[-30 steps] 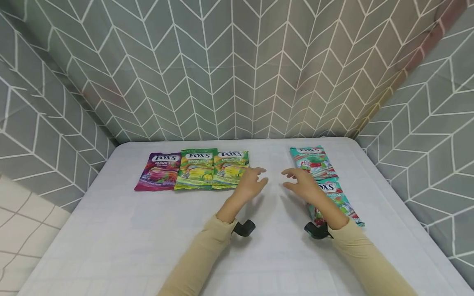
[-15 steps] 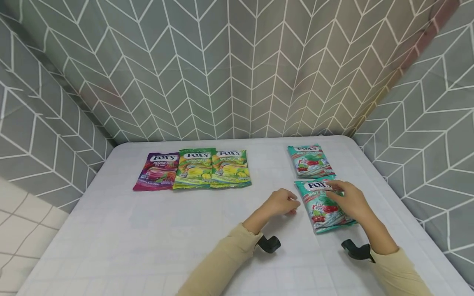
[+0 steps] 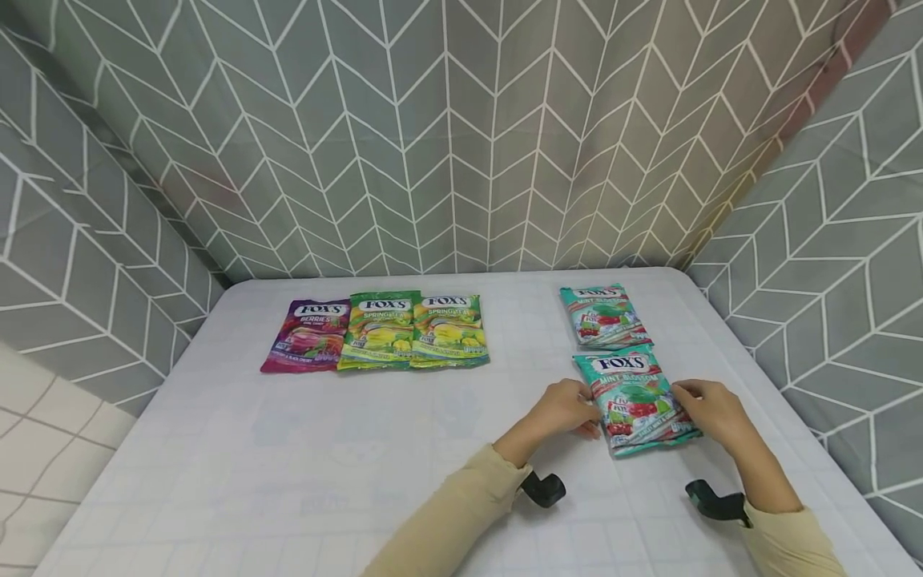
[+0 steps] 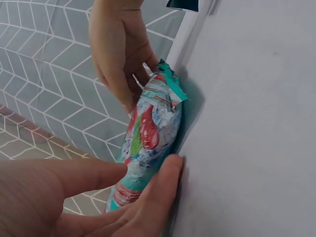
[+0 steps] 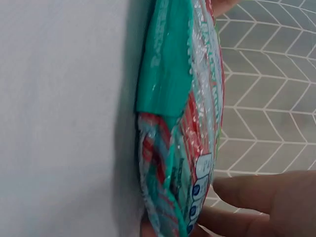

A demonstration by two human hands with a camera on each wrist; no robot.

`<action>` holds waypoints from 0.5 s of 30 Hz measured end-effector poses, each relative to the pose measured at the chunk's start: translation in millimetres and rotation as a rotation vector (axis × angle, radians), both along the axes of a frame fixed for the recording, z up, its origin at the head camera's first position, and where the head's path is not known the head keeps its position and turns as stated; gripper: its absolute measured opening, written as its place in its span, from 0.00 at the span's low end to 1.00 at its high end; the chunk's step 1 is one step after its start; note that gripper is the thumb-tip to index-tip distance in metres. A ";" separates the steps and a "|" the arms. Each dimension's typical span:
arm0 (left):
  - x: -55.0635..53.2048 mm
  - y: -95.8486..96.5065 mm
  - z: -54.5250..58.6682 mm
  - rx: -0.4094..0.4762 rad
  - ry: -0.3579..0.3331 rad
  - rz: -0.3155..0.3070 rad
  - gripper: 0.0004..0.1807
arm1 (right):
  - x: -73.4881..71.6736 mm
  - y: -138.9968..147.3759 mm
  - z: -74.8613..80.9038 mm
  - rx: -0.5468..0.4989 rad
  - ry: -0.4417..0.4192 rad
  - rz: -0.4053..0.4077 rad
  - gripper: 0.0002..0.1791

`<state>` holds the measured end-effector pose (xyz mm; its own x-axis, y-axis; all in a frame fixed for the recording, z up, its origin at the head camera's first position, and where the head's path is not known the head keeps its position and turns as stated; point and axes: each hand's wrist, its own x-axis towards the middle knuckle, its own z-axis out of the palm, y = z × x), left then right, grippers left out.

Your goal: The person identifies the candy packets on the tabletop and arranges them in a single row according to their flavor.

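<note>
A teal FOX'S Mint Blossom candy bag (image 3: 630, 401) lies face up at the right of the white table. My left hand (image 3: 566, 409) has its left edge: in the left wrist view the thumb is over the bag (image 4: 153, 128) and the fingers (image 4: 165, 182) reach along its underside. At the opposite edge my right hand (image 3: 714, 409) pinches the bag, thumb on the printed face and fingers low beside the table in the right wrist view. Just behind it lies a second teal Mint Blossom bag (image 3: 606, 316), their edges meeting or nearly so.
At the back left, a purple Berries candy bag (image 3: 306, 336) and two green-yellow Spring Tea bags, one in the middle (image 3: 378, 330) and one to its right (image 3: 450, 330), form a row. Grey patterned curtains (image 3: 461, 136) stand around the table (image 3: 324, 465).
Both hands have moved to the right and toward the front teal bag. The right hand slid from above it to its right edge; the left came to its left edge. The other bags stayed put.
</note>
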<state>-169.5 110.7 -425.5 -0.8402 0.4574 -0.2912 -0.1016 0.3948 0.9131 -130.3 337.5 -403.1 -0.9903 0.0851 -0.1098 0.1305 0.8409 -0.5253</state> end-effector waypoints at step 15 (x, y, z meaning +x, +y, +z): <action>2.6 3.9 -5.3 0.094 -0.062 0.005 0.23 | -4.0 0.1 -3.3 -0.163 -0.118 0.059 0.28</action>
<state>-166.9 114.6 -430.8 -0.8244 0.4809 -0.2984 -0.1605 0.3069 0.9381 -134.3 337.6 -406.4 -0.9724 -0.0009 -0.2332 0.1526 0.7539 -0.6391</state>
